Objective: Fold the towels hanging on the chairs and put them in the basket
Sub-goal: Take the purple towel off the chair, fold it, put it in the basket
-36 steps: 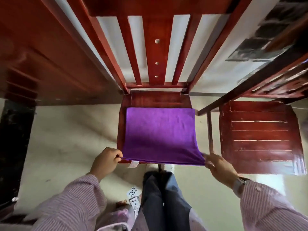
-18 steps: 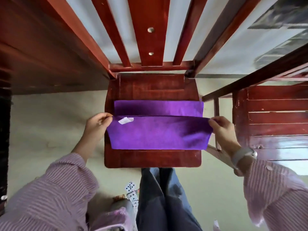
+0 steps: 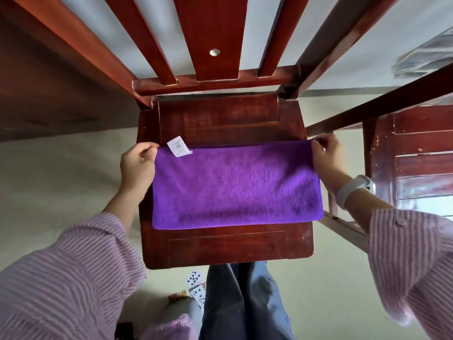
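Note:
A purple towel (image 3: 235, 185) lies folded in half on the seat of a dark red wooden chair (image 3: 228, 249). Its white label (image 3: 178, 146) sticks out at the far left corner. My left hand (image 3: 137, 165) pinches the towel's far left corner. At the far right corner, my right hand (image 3: 327, 159) pinches the doubled edge. The fold runs along the near side of the seat. No basket is in view.
The chair's slatted back (image 3: 215, 45) rises beyond the seat. A second red wooden chair (image 3: 421, 158) stands to the right, its rail crossing above. A dark wooden table (image 3: 49, 82) is at the left. Playing cards (image 3: 195, 282) lie on the floor by my legs.
Both hands carried the towel's near edge away from me over the seat and laid it on the far edge, so the towel is now folded in half.

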Demonstrator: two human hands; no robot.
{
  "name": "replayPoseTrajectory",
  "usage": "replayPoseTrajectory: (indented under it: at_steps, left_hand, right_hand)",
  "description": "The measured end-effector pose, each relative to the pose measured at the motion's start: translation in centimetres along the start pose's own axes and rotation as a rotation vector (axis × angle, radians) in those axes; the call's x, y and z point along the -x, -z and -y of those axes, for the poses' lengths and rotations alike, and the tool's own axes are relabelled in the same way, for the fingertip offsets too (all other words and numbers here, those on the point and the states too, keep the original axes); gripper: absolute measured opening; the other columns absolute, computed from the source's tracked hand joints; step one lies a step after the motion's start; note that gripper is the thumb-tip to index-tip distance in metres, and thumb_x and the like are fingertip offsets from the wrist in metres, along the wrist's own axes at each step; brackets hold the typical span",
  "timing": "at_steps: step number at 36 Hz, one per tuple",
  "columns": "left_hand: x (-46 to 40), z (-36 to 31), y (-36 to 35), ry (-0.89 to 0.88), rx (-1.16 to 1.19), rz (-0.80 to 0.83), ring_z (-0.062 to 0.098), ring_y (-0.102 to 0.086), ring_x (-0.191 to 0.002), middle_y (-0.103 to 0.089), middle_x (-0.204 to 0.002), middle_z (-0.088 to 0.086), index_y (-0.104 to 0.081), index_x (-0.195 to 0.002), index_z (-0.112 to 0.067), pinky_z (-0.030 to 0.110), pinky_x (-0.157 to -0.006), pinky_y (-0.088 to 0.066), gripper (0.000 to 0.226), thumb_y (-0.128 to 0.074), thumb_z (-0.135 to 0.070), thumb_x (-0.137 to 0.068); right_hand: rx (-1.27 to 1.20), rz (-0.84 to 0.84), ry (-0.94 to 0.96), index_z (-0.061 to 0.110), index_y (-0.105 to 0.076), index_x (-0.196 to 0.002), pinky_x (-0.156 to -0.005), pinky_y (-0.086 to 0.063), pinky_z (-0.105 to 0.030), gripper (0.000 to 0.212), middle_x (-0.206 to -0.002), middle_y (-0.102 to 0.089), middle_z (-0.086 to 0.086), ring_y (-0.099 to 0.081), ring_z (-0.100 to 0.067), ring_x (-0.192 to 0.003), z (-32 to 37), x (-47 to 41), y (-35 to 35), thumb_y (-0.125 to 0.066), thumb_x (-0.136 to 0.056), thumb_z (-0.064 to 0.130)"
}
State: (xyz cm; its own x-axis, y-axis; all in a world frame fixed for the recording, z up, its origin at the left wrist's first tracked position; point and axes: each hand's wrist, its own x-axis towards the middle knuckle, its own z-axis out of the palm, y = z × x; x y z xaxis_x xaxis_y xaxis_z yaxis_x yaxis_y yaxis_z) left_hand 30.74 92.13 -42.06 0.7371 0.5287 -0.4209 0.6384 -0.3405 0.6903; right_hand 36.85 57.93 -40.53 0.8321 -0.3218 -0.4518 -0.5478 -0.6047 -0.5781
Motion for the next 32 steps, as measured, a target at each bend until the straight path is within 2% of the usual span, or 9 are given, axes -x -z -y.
replayPoseTrajectory:
  at_steps: [6, 12, 15, 19, 23, 28, 30, 32]
  left_hand:
    - [-0.6, 0.2, -0.8, 0.036, -0.073, -0.059, 0.032, -0.061, -0.094, -0.068, -0.096, 0.014, -0.069, -0.095, -0.010, 0.038, -0.084, -0.047, 0.022, -0.049, -0.013, -0.085]
    - [-0.3, -0.1, -1.5, -0.049, -0.239, -0.117, 0.034, -0.058, -0.098, -0.068, -0.102, 0.017, -0.068, -0.099, -0.005, 0.032, -0.084, -0.042, 0.022, -0.049, -0.008, -0.089]
    - [-0.2, -0.5, -1.9, -0.099, -0.388, -0.131, 0.038, -0.052, -0.100, -0.065, -0.104, 0.021, -0.066, -0.100, -0.006, 0.038, -0.082, -0.037, 0.022, -0.046, -0.008, -0.091]
    - [-0.1, -1.3, -2.1, -0.063, -0.527, -0.130, 0.038, -0.045, -0.108, -0.054, -0.112, 0.022, -0.063, -0.100, -0.008, 0.043, -0.086, -0.037, 0.022, -0.043, -0.012, -0.092]
    - [-0.4, -1.5, -2.3, -0.015, -0.551, -0.104, 0.036, -0.045, -0.111, -0.053, -0.114, 0.019, -0.061, -0.098, -0.009, 0.045, -0.088, -0.038, 0.022, -0.040, -0.013, -0.093]
    - [-0.8, -1.8, -2.6, 0.008, -0.610, -0.099, 0.036, -0.046, -0.111, -0.055, -0.113, 0.018, -0.060, -0.096, -0.009, 0.045, -0.088, -0.038, 0.019, -0.043, -0.012, -0.089]
    - [-1.0, -1.9, -2.6, 0.014, -0.638, -0.090, 0.036, -0.046, -0.112, -0.055, -0.114, 0.018, -0.060, -0.099, -0.009, 0.044, -0.090, -0.038, 0.019, -0.045, -0.014, -0.088]
    - [-1.2, -2.2, -2.5, 0.029, -0.646, -0.071, 0.037, -0.046, -0.113, -0.055, -0.116, 0.018, -0.059, -0.103, -0.008, 0.045, -0.092, -0.038, 0.021, -0.045, -0.015, -0.088]
  right_hand:
    - [0.032, -0.017, -0.021, 0.003, -0.054, -0.112, -0.086, -0.038, -0.029, 0.025, -0.113, -0.059, -0.018, -0.054, -0.030, -0.107, -0.2, -0.8, -1.1, -0.045, -0.092, 0.015]
    - [0.145, 0.003, 0.007, 0.004, -0.056, -0.107, -0.084, -0.042, -0.035, 0.022, -0.108, -0.062, -0.021, -0.056, -0.035, -0.102, -0.8, -1.6, -1.4, -0.047, -0.091, 0.015]
    - [0.250, 0.014, 0.052, 0.006, -0.059, -0.105, -0.082, -0.044, -0.037, 0.022, -0.105, -0.064, -0.020, -0.058, -0.036, -0.099, -0.9, -1.7, -1.3, -0.049, -0.089, 0.017]
    - [0.310, 0.006, 0.065, 0.008, -0.059, -0.102, -0.082, -0.044, -0.037, 0.021, -0.104, -0.064, -0.018, -0.057, -0.036, -0.099, -0.8, -2.0, -1.1, -0.052, -0.087, 0.021]
    - [0.280, 0.005, 0.020, 0.010, -0.058, -0.099, -0.081, -0.043, -0.035, 0.019, -0.103, -0.064, -0.016, -0.057, -0.035, -0.099, -0.9, -2.5, -1.0, -0.053, -0.086, 0.023]
    - [0.224, 0.035, -0.104, 0.011, -0.055, -0.108, -0.081, -0.043, -0.034, 0.026, -0.106, -0.063, -0.014, -0.057, -0.034, -0.099, -0.7, -2.8, -1.6, -0.049, -0.086, 0.023]
    - [0.147, 0.041, -0.187, 0.011, -0.057, -0.108, -0.078, -0.044, -0.033, 0.029, -0.102, -0.063, -0.013, -0.058, -0.031, -0.095, -0.3, -3.1, -1.6, -0.050, -0.081, 0.019]
    - [0.009, 0.037, -0.260, 0.012, -0.062, -0.097, -0.073, -0.041, -0.029, 0.023, -0.090, -0.061, -0.008, -0.057, -0.027, -0.091, 0.0, -3.2, -1.4, -0.051, -0.077, 0.014]
